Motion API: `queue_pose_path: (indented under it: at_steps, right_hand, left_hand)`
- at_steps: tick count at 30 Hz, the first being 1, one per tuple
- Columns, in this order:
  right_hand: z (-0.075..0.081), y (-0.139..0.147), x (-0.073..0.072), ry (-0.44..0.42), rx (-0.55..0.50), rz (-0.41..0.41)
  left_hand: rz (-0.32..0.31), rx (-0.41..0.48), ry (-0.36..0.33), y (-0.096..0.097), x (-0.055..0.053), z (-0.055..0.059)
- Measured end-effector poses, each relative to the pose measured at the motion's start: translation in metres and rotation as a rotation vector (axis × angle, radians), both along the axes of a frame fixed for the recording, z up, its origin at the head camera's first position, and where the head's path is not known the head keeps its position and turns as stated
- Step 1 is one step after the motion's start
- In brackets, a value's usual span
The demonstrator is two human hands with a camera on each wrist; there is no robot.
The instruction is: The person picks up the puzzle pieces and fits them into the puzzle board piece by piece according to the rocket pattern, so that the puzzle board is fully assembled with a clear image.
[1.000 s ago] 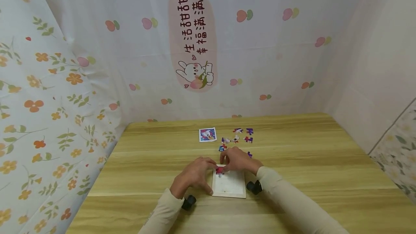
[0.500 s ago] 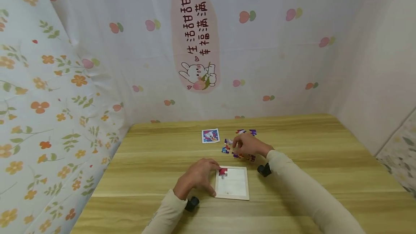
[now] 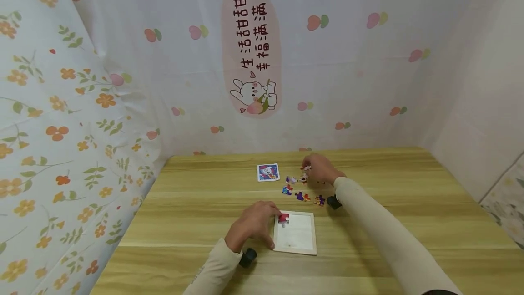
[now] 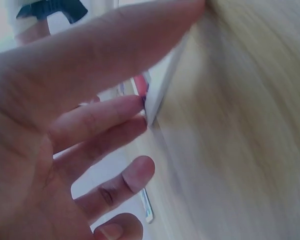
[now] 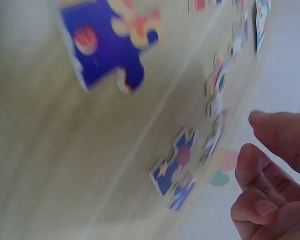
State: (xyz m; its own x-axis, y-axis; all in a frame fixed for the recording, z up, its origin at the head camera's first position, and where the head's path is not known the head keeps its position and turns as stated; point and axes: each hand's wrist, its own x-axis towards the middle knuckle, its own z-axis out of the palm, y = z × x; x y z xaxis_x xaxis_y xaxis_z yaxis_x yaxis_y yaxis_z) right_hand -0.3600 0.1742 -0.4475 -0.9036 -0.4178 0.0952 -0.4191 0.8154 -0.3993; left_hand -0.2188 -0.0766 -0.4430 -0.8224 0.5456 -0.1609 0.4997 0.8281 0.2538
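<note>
A white puzzle frame [image 3: 314, 236] lies on the table, with one red puzzle piece [image 3: 283, 217] in its upper left corner. My left hand [image 3: 254, 223] rests along the frame's left edge, thumb near the lower corner and fingertips at the upper one. In the left wrist view its fingers [image 4: 102, 117] are extended and touch the rim. My right hand [image 3: 321, 169] hovers over the farther loose pieces; its thumb and forefinger are apart in the right wrist view, holding nothing. Below it lie a purple-and-red piece [image 5: 176, 160] and a purple piece [image 5: 102, 42], among several others.
A small picture card [image 3: 268, 172] lies left of the loose pieces. Nearer the frame are a blue-and-red piece [image 3: 287, 190] and a dark purple piece [image 3: 319, 200]. A printed curtain [image 3: 184, 133] hangs behind the wooden table [image 3: 196, 199].
My right hand has left the frame and moved away to the back right, first passing over the nearer pieces, where several now lie. My left hand stays at the frame's left edge.
</note>
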Motion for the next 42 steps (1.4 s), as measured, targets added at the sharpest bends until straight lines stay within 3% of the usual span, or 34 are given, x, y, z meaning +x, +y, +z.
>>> queue_pose_path:
  at_steps: [2, 8, 17, 27, 34, 42]
  right_hand:
    - [-0.001, 0.003, -0.007, 0.013, 0.018, -0.025]
    - [-0.003, 0.006, -0.022, -0.054, 0.031, -0.091]
    - [-0.007, 0.003, -0.023, -0.001, 0.145, -0.091]
    - [-0.012, 0.002, -0.028, -0.041, 0.093, -0.16]
    - [-0.006, 0.006, -0.025, -0.065, 0.054, -0.155]
    - [0.002, 0.011, -0.018, -0.104, -0.07, -0.16]
  left_hand:
    - [0.008, -0.008, 0.0, 0.002, 0.0, 0.001]
    - [0.023, -0.011, -0.01, 0.002, -0.003, 0.004]
    - [0.022, 0.003, -0.007, 0.001, -0.003, 0.003]
    - [0.026, -0.007, -0.016, 0.002, -0.002, 0.002]
    - [0.028, -0.008, -0.025, 0.004, -0.002, 0.002]
    - [0.045, -0.009, -0.039, 0.004, 0.0, 0.001]
